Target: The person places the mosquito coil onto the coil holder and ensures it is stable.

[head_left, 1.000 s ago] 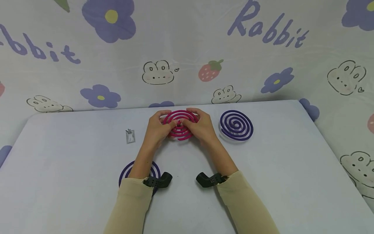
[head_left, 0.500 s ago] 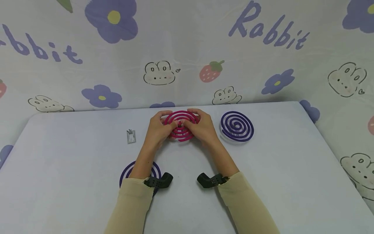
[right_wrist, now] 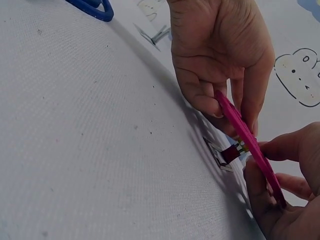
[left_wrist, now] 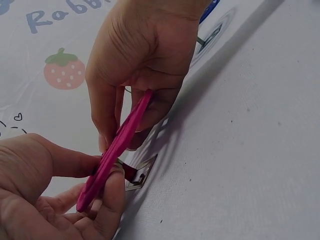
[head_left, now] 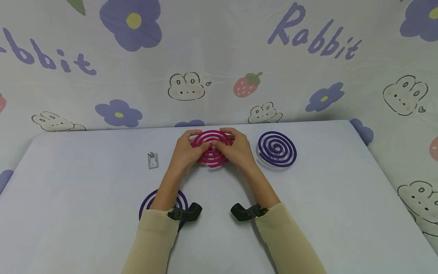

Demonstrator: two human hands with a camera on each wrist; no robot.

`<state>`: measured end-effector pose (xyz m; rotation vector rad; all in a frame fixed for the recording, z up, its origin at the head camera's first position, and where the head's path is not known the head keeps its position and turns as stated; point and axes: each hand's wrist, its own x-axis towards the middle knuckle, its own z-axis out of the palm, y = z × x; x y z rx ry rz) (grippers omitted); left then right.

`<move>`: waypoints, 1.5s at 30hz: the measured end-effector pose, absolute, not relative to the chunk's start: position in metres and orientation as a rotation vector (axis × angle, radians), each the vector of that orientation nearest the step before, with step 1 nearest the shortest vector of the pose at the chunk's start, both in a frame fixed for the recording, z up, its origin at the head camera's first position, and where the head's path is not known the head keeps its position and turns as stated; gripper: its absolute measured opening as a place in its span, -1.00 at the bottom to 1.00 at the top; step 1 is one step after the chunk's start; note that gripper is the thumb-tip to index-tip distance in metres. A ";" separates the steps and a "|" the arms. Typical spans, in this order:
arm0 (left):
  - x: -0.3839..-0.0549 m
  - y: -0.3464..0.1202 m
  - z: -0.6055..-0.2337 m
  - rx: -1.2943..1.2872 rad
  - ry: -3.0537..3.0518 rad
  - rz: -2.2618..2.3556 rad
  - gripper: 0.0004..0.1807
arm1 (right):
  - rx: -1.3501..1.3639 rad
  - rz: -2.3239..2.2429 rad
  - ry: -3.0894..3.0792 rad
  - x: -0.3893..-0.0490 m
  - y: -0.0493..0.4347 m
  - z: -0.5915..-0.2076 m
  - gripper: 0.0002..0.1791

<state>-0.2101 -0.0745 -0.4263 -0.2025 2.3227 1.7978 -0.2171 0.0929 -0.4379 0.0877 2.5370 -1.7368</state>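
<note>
A pink mosquito coil (left_wrist: 118,145) is held between both hands near the table's back edge. My left hand (head_left: 186,153) pinches its left side and my right hand (head_left: 238,149) its right side, thumbs meeting on top near the centre. In both wrist views the coil looks tilted, edge-on. Right under its middle is a small metal stand (right_wrist: 218,156), with a dark red piece (right_wrist: 230,154) rising toward the coil's underside. Fingers hide most of where coil and stand meet, so I cannot tell whether they are joined.
A purple mosquito coil (head_left: 277,149) sits raised on the right. Another purple coil (head_left: 143,204) lies partly hidden under my left forearm. A small metal stand (head_left: 153,160) lies left of my hands. Behind the white table (head_left: 328,213) hangs a printed cloth (head_left: 219,49).
</note>
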 end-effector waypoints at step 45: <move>-0.197 -0.087 -0.411 -0.056 2.631 1.348 -0.26 | -0.167 -1.540 2.823 -0.215 0.106 -0.418 -0.46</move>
